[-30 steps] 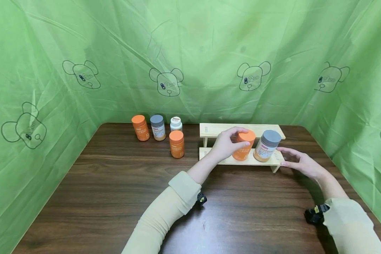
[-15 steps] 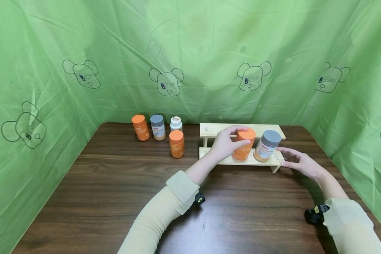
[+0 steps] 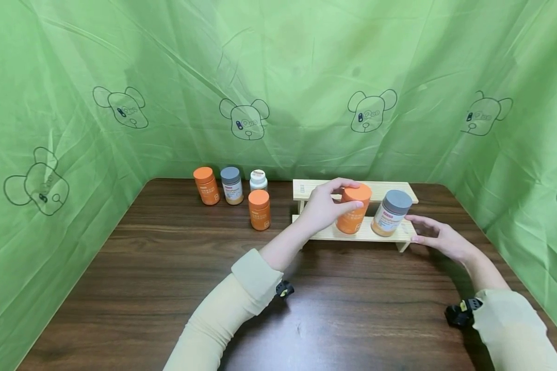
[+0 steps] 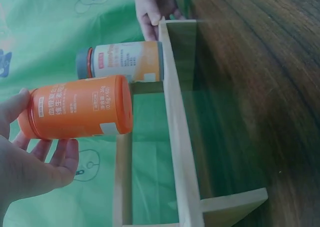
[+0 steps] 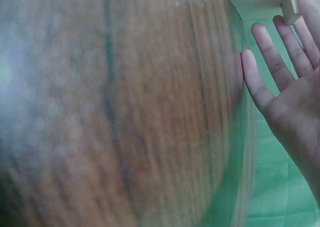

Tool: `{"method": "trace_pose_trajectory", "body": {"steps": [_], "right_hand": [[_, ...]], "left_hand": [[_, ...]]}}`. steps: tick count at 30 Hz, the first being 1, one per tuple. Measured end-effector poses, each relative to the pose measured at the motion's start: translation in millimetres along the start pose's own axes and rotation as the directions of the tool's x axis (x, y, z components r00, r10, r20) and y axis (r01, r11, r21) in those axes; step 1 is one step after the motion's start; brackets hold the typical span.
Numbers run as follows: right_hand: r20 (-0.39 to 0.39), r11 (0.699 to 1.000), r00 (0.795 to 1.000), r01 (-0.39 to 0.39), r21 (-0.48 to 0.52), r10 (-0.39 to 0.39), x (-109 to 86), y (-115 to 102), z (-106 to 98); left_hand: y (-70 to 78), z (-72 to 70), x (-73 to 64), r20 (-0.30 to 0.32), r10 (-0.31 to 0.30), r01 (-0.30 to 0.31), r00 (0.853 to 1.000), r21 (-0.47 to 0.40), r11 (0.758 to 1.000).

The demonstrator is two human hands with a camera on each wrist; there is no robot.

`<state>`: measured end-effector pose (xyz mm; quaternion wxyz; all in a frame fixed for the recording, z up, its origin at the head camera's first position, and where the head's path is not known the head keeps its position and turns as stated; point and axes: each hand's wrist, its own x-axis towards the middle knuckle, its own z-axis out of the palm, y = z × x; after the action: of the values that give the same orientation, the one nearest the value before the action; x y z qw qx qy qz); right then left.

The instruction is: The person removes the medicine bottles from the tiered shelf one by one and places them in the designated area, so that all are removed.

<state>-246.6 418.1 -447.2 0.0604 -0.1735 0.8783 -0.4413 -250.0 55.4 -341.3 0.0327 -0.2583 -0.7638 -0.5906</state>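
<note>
My left hand (image 3: 324, 207) grips an orange supplement bottle (image 3: 351, 219), thumb in front and fingers behind. In the left wrist view, a gap shows between this bottle (image 4: 82, 109) and the lower board of the two-tier wooden shelf (image 3: 327, 234). A grey-capped bottle (image 3: 387, 219) stands upright on that board's right part. At the shelf's right end, my right hand (image 3: 447, 242) touches the board with thumb and forefinger spread at its edge. The right wrist view shows the right hand's fingers (image 5: 270, 52) fairly straight beside the wooden end.
Left of the shelf stand an orange bottle (image 3: 207, 189), a grey-capped bottle (image 3: 232, 188), a white bottle (image 3: 258, 181) and a nearer orange bottle (image 3: 260, 214). All are on the dark wooden table (image 3: 176, 288). A green curtain (image 3: 306, 62) hangs behind and at both sides.
My left hand has moved slightly left and upward with the orange bottle, widening the space beside the grey-capped one. The right hand and the shelf stay put.
</note>
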Motion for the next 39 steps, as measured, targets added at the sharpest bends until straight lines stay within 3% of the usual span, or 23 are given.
{"method": "trace_pose_trajectory", "body": {"steps": [8, 18, 22, 27, 33, 39], "right_hand": [[0.002, 1.000, 1.000, 0.003, 0.002, -0.003, 0.5, 1, 0], [-0.001, 1.000, 1.000, -0.012, -0.028, 0.012, 0.5, 1, -1], [0.001, 0.999, 1.000, -0.024, -0.034, 0.024, 0.5, 1, -1], [0.004, 0.999, 1.000, -0.027, -0.031, 0.027, 0.5, 2, 0], [0.000, 0.999, 1.000, -0.027, -0.043, 0.027, 0.5, 1, -1], [-0.004, 0.998, 0.999, -0.032, -0.051, 0.032, 0.3, 1, -1]], "left_hand": [[10.2, -14.7, -9.8, 0.019, -0.028, 0.028, 0.999, -0.014, 1.000], [20.3, -38.5, -18.8, 0.041, 0.020, -0.021, 0.999, 0.032, 0.999], [24.1, -50.5, -23.6, 0.033, 0.030, -0.031, 0.999, 0.041, 0.999], [25.9, -67.4, -30.8, 0.020, 0.017, -0.017, 1.000, -0.021, 1.000], [25.7, -88.7, -39.0, -0.008, 0.051, -0.052, 0.999, -0.077, 0.996], [25.6, -108.2, -44.6, -0.065, 0.086, -0.089, 0.994, -0.048, 0.995]]}}
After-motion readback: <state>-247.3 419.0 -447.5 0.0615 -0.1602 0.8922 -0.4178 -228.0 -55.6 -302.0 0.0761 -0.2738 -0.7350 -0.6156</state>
